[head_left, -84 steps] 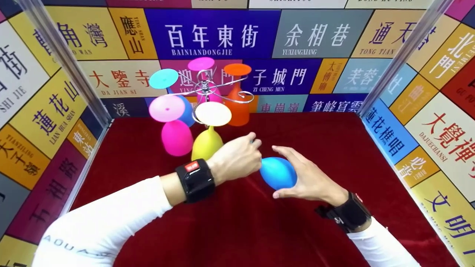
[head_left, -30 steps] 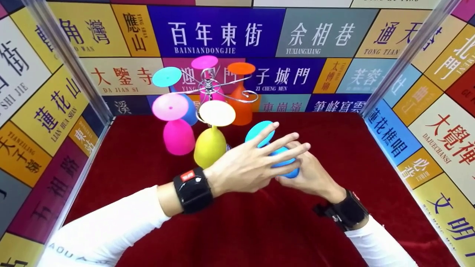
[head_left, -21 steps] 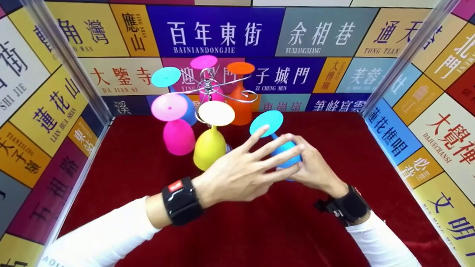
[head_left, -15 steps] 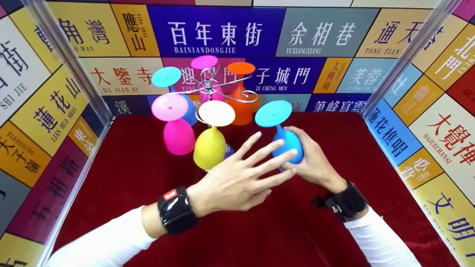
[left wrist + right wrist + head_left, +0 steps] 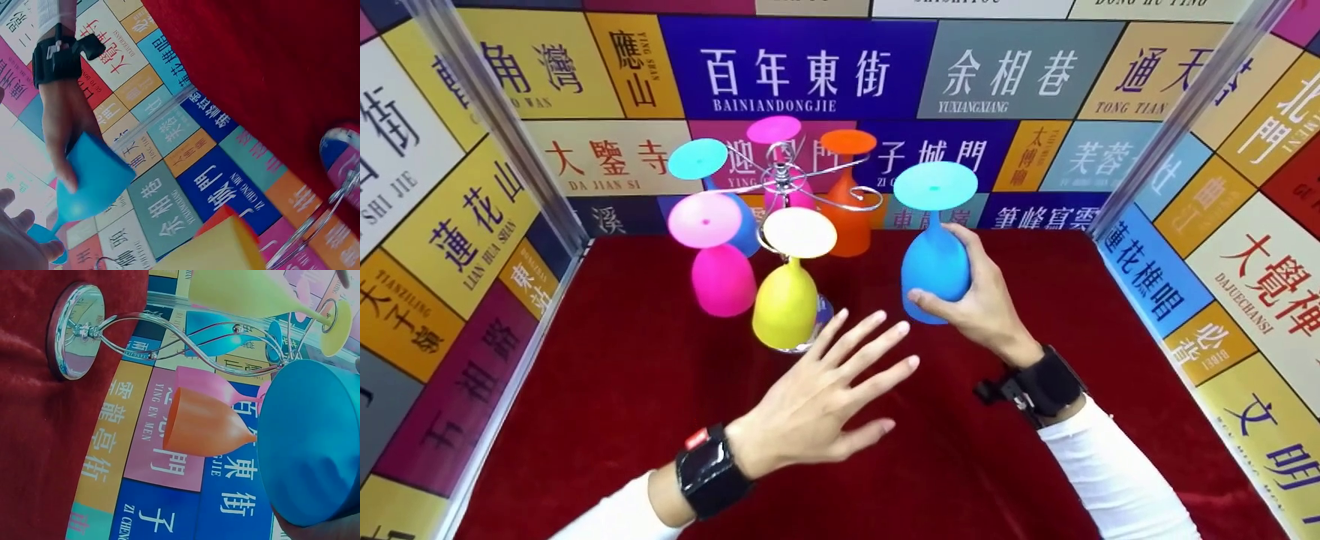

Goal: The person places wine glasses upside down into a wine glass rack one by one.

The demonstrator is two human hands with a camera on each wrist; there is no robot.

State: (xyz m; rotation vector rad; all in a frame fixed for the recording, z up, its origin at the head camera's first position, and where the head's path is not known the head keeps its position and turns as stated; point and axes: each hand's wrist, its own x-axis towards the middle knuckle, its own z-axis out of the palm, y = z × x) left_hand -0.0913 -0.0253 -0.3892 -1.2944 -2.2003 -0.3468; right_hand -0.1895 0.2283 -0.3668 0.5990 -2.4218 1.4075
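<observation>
My right hand (image 5: 986, 300) grips the bowl of a blue wine glass (image 5: 936, 262), which is held upside down with its light blue foot on top. In the right wrist view the mouth of that blue glass fills the right side. My left hand (image 5: 821, 397) has its fingers spread, low in front of the yellow wine glass (image 5: 785, 304), and holds nothing. A chrome wire glass rack (image 5: 780, 176) stands left of the blue glass, with several upside-down glasses hung round it. One curled arm (image 5: 855, 196) at its right side bears no glass.
On the rack hang a magenta glass (image 5: 723, 281), an orange glass (image 5: 849, 217) and others behind. The rack's round mirrored base (image 5: 79, 332) stands on red cloth (image 5: 960, 450). Walls with printed Chinese signs (image 5: 795, 67) enclose the back and sides.
The blue glass has come up from low between the hands and turned upside down in my right hand. My left hand has left it, moving down and left with fingers spread.
</observation>
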